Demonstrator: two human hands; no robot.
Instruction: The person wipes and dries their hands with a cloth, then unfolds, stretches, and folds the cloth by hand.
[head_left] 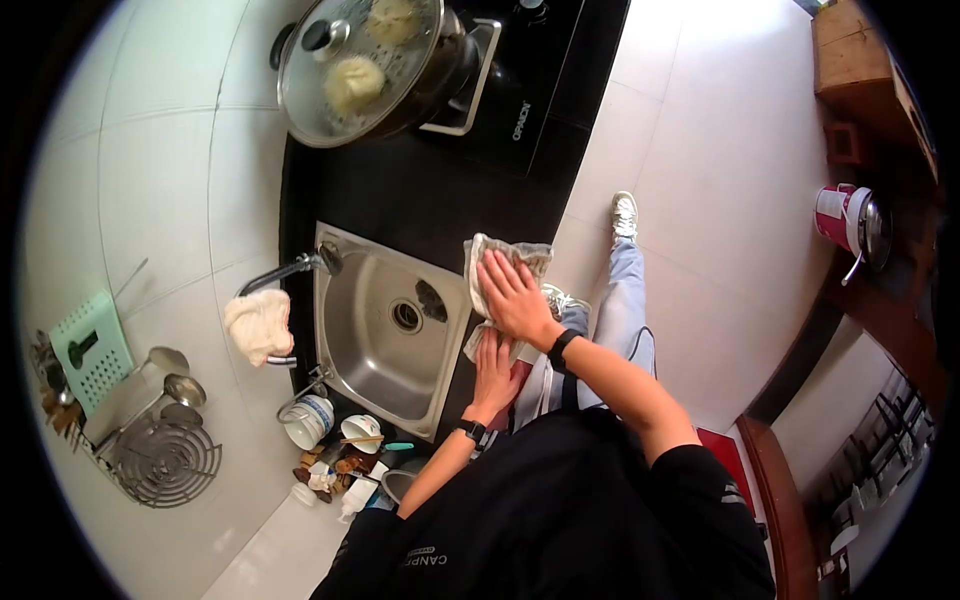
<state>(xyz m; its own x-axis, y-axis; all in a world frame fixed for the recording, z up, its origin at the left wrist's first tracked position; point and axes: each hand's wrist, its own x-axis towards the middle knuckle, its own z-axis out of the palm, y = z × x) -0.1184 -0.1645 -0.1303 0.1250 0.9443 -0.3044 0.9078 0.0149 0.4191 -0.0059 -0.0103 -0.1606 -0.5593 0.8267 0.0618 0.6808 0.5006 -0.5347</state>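
A crumpled greyish-white cloth [535, 262] with dark stains lies on the front edge of the black counter, beside the sink. My right hand [515, 298] presses flat on it, fingers stretched out and close together. Nearer to me, my left hand [493, 378] rests with straight fingers on a lower fold of the same cloth. Its thumb side is partly hard to make out. The steel sink [375, 345] is just left of both hands, with a drain [406, 316] and a dark wet-looking patch beside it.
A faucet [290, 268] with a pale cloth [260, 326] over it reaches toward the sink. A glass-lidded pan [350, 110] holding pale lumps of food stands on the stove [515, 75]. Bowls [361, 433] and bottles crowd the near corner. Utensils hang on the tiled wall.
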